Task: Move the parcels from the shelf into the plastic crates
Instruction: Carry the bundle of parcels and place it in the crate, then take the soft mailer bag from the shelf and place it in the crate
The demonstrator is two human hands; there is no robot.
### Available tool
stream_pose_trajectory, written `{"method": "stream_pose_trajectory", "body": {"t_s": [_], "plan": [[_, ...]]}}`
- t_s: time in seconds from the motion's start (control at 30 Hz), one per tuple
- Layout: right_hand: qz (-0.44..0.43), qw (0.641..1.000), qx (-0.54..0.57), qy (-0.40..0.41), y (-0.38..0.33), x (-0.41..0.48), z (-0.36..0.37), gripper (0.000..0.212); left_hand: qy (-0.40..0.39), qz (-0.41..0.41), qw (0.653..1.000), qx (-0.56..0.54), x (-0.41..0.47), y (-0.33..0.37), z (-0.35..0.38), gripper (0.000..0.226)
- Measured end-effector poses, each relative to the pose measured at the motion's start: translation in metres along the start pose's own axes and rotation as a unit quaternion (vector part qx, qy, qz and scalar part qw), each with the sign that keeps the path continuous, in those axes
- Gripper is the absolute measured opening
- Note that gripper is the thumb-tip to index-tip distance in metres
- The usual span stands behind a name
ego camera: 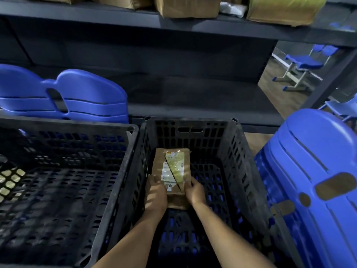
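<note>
Both hands, left (155, 192) and right (195, 191), grip a parcel (173, 171) apparently on the crate (234, 132) floor; next, let go.

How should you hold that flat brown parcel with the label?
By its two long side edges near the closer end, one hand from each side, as the left hand and right hand do: the flat brown cardboard parcel is thin and narrow.
</note>
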State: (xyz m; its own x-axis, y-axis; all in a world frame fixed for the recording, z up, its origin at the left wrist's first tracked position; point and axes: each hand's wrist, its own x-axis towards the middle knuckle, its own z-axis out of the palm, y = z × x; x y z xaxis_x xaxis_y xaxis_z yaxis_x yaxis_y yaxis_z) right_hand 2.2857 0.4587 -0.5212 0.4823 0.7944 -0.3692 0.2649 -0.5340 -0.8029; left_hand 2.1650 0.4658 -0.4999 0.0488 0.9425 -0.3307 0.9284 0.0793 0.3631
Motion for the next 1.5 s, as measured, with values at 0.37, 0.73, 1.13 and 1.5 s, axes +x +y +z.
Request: {"method": "stream_pose_trajectory", "body": {"t_s": [0.37, 0.73, 1.13, 1.5], "plan": [[-0.038, 0.991, -0.107, -0.065, -0.007, -0.002, -0.009, 0.042, 0.078, 0.044, 0.995, 0.049, 0.008, -0.01, 0.014, 0.057], [-0.317, 0.807, -0.474, -0.154, 0.004, -0.022, -0.035, 0.065, -0.067, 0.153, 0.964, 0.208, -0.001, -0.025, 0.009, 0.065], [-0.324, 0.783, -0.517, -0.123, -0.032, -0.035, -0.053, 0.064, 0.018, 0.22, 0.958, 0.185, -0.019, 0.004, -0.056, 0.056], [-0.389, 0.833, -0.394, 0.019, -0.215, -0.118, -0.158, 0.061, 0.155, 0.271, 0.941, 0.131, -0.095, 0.068, -0.264, 0.068]]}}
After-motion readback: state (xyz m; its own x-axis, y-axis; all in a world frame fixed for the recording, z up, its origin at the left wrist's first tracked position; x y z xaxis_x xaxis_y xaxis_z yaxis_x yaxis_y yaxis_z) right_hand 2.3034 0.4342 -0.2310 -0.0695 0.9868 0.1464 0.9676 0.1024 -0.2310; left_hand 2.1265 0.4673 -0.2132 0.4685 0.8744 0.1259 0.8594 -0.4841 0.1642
